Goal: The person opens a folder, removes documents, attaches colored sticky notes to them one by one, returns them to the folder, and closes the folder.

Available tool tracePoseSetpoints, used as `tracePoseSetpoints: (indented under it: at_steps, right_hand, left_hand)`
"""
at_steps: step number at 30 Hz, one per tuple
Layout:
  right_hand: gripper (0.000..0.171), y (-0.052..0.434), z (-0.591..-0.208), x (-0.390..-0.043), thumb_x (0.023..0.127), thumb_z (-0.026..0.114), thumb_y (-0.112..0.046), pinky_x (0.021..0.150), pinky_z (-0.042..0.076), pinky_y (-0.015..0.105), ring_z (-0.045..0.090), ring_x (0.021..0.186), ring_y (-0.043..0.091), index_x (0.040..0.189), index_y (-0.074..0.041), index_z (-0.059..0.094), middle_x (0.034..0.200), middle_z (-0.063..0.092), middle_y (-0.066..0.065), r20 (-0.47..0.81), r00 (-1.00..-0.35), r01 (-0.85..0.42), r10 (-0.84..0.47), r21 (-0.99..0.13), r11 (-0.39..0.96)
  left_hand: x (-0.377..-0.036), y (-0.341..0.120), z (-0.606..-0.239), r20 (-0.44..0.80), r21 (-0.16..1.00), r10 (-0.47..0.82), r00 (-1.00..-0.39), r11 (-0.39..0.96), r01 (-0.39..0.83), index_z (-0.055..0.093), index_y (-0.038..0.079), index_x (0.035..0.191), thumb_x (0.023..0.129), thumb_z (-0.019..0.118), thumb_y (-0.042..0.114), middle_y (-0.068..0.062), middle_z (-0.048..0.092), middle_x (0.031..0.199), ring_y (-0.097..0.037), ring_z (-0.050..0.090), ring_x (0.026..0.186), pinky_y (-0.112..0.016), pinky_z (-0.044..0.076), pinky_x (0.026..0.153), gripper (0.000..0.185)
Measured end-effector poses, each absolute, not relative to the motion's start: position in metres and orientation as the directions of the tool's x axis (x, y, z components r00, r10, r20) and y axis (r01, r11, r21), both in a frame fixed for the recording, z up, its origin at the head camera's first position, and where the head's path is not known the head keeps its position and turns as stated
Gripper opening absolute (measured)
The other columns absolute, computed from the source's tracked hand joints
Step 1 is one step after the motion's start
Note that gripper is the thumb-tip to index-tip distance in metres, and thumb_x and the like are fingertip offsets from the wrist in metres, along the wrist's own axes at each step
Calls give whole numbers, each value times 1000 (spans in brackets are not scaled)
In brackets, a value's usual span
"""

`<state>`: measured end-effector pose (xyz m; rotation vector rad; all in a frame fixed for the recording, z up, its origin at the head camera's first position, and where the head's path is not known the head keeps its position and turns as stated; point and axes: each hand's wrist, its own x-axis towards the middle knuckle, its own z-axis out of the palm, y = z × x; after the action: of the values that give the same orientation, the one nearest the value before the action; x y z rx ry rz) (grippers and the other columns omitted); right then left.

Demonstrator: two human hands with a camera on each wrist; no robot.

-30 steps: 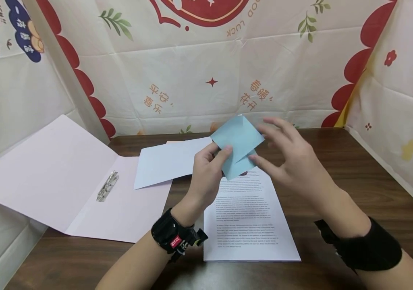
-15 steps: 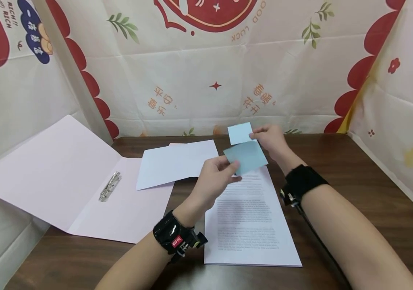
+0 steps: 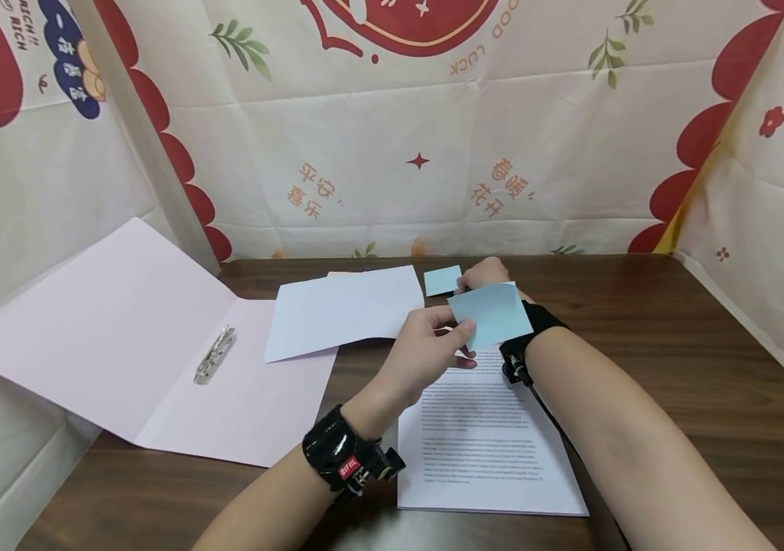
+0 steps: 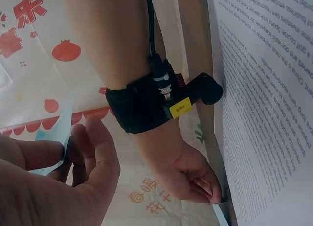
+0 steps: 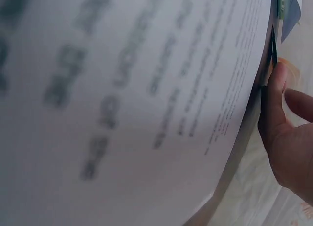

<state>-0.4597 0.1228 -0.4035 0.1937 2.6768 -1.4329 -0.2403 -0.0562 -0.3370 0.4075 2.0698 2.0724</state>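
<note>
My left hand pinches a light blue sticky note pad between thumb and fingers, raised over the top of the printed sheets. In the left wrist view the pad sticks out between the fingers. Farther back, my right hand pinches the right edge of a smaller-looking blue sticky note, low over the dark wooden table. The pad and the left hand partly cover the right hand in the head view. The right wrist view has the right hand beyond the page of print.
An open pale pink folder with a metal clip lies at the left. White paper overlaps its inner corner, with an orange edge showing behind. A printed cloth closes off the back and sides of the table.
My right hand has peeled a blue note away from the pad and carried it back and down toward the table. The left hand has shifted slightly right and lower with the pad.
</note>
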Motion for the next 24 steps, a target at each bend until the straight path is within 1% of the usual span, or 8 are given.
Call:
tracePoseSetpoints:
  at_steps: [3, 5, 9, 12, 14, 16, 21, 24]
  right_hand:
    - [28, 124, -398, -456, 97, 61, -14, 66, 53, 33, 69, 66, 21, 76, 0, 74, 71, 74, 8, -90, -995, 93, 35, -786, 611]
    - [33, 127, -390, -449, 100, 56, -15, 65, 52, 32, 69, 67, 22, 75, 0, 72, 73, 75, 9, -78, -997, 63, 4, -783, 619]
    - [33, 134, -361, -425, 107, 54, -21, 68, 56, 29, 70, 74, 19, 106, 5, 74, 95, 76, 12, -56, -996, 8, -73, -843, 538]
    - [42, 147, -327, -396, 112, 54, -36, 79, 58, 28, 70, 88, 18, 128, -1, 69, 116, 72, 13, -23, -985, -69, -169, -851, 520]
    - [48, 160, -308, -371, 112, 52, -45, 80, 58, 31, 69, 92, 23, 131, -5, 70, 121, 71, 15, 30, -968, -164, -251, -832, 530]
    - [47, 172, -296, -344, 111, 53, -48, 73, 56, 31, 66, 88, 29, 131, -10, 71, 114, 70, 16, 102, -937, -281, -335, -789, 546]
    - [27, 188, -302, -288, 104, 71, -29, 63, 54, 28, 64, 76, 23, 129, -19, 73, 94, 70, 4, 304, -828, -549, -472, -616, 565]
    - [36, 192, -316, -270, 94, 83, -14, 65, 58, 24, 64, 75, 11, 129, -19, 73, 95, 70, -8, 416, -727, -684, -546, -508, 524]
  left_hand:
    - [-240, -56, -337, 64, 998, 335, -940, 5, 70, 69, -9, 124, 108, 60, 9, -15, 66, 113, -16, 67, 76, -37, 66, 82, 26]
    - [-241, -57, -337, 57, 998, 338, -939, 8, 64, 68, -9, 125, 109, 60, 9, -16, 66, 114, -16, 67, 76, -37, 66, 82, 27]
    - [-246, -60, -338, 44, 999, 339, -940, 16, 52, 67, -9, 128, 109, 59, 9, -16, 67, 114, -17, 68, 76, -38, 66, 83, 28]
    - [-249, -61, -338, 41, 999, 337, -940, 20, 50, 67, -9, 127, 109, 59, 9, -13, 66, 109, -17, 68, 76, -38, 66, 84, 27]
    - [-251, -62, -338, 42, 998, 331, -943, 23, 52, 68, -9, 124, 109, 59, 9, -11, 65, 107, -17, 68, 76, -38, 66, 84, 25]
    - [-252, -64, -337, 40, 998, 325, -945, 33, 54, 68, -9, 121, 109, 60, 9, -10, 64, 104, -18, 69, 77, -38, 66, 84, 24]
    - [-253, -65, -338, 15, 995, 353, -936, 86, 49, 69, -8, 122, 109, 59, 9, -10, 65, 103, -17, 67, 80, -36, 66, 84, 24]
    - [-251, -64, -341, 8, 989, 389, -921, 133, 65, 71, -7, 123, 108, 60, 9, -12, 69, 101, -15, 64, 79, -35, 66, 82, 24]
